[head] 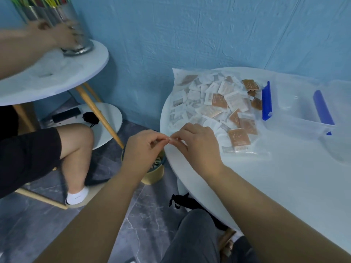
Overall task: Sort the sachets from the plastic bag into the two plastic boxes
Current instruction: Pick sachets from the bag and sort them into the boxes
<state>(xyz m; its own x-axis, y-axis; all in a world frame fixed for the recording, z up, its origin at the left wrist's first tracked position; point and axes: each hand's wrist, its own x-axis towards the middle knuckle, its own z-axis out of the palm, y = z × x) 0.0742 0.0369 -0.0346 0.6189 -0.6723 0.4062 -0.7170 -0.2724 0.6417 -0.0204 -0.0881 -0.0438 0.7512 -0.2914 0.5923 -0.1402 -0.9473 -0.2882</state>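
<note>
White and smooth, the big round table (pixel 284 186) holds all the things for this job, close enough for both arms to reach. On its far right side stand the clear plastic boxes with blue clips (pixel 296 112). They are see-through and hard to make out, so I cannot tell where one box ends and the next begins. I can see no sachets in them, so I think the sorting has not begun.

Next to the boxes lies the flat, clear plastic bag (pixel 178 75). It is soft and crinkly, and it is stuffed full. It lies flat, so the little packets spread out and do not pile up. One edge of it reaches the near rim of the table.

The left hand (pixel 144 149) and the right hand (pixel 197 147) meet at that edge. Each one pinches the thin plastic between thumb and fingertips, and the other fingers are curled in. I think they hold it like this to pull the bag's mouth open.

All the sachets are inside the bag. The brown square sachets with tiny dots (pixel 219 100) look shiny. The white square sachets (pixel 235 99) look like paper. Both kinds are thin, flat and mixed together.
</note>
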